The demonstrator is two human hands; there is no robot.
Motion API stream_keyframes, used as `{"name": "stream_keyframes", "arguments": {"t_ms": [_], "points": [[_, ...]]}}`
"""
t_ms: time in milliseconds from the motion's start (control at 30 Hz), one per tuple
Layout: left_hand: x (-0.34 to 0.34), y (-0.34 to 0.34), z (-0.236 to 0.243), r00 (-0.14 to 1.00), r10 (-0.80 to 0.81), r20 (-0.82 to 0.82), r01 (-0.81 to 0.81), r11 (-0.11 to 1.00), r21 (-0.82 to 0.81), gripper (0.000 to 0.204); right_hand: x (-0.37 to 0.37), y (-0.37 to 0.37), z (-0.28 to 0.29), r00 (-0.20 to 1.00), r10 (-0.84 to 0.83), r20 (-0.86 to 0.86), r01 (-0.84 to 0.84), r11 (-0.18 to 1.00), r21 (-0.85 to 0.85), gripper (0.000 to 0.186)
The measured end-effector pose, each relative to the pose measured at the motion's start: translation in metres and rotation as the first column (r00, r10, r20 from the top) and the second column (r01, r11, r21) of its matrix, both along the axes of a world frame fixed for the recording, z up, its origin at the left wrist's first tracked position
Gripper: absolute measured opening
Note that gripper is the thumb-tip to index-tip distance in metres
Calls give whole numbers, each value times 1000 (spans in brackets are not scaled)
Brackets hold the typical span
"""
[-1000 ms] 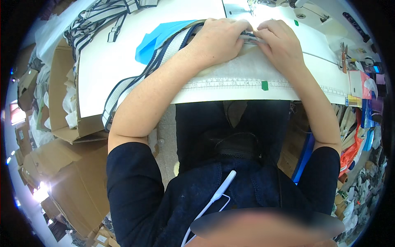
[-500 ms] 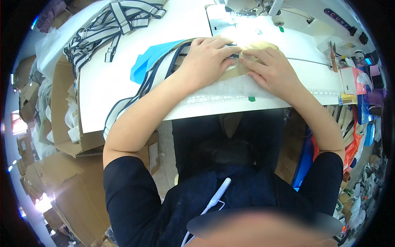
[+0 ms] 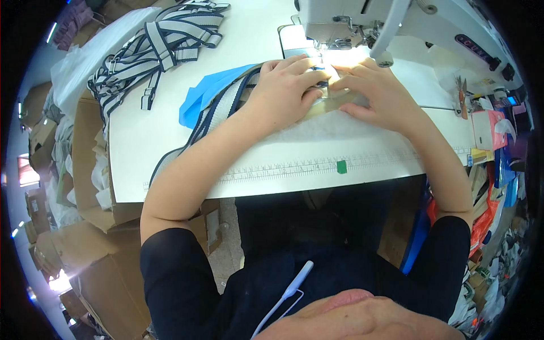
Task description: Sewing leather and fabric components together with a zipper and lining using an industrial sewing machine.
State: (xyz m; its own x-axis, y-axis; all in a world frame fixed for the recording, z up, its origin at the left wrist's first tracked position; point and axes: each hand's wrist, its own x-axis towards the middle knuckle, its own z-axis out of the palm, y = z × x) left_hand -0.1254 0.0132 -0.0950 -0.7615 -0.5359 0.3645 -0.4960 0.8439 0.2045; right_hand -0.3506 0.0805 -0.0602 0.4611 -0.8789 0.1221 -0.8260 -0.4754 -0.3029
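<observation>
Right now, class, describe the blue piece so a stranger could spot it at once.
On the white table, find the person's left hand. A pale strap with navy edges runs from beside it toward the near left; the angular blue piece lies along that strap's left side. Its plain, bright blue surface sets it apart from its striped neighbour.

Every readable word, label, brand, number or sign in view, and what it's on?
Wording and numbers not copied; locations only:
Sewing machine: pale lettering on a dark badge.
Ruler strip along the table's near edge: small scale numbers, partly faint.
Small lit screen at far right: too small to read.
Striped strap by the left hand: no text visible.
</observation>
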Motion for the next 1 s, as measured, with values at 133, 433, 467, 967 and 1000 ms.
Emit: {"name": "stream_keyframes", "arguments": {"t_ms": [133, 433, 467, 967, 1000], "points": [[1, -2, -2, 1000, -18, -21, 18, 1000, -16, 29, -1, 0, -11, 999, -2, 43, 7, 993, -120, 30], [-2, -7, -3, 999, -43, -29, 44, 999, 23, 27, -2, 0, -17, 999, -21, 47, 30, 979, -200, 31], [-3, -7, -2, 999, -33, -35, 33, 999, 19, 27, -3, -1, -18, 997, -12, 76, 27, 980, -196, 29], [-1, -7, 0, 998, -48, -50, 52, 996, 77, 30, -5, -1, -25, 994, 17, 110, 13, 963, -268, 25], [-2, -6, -1, 996, -54, -75, 58, 997, 46, 30, -3, -1, -24, 994, 29, 109, 1, 963, -270, 25]]}}
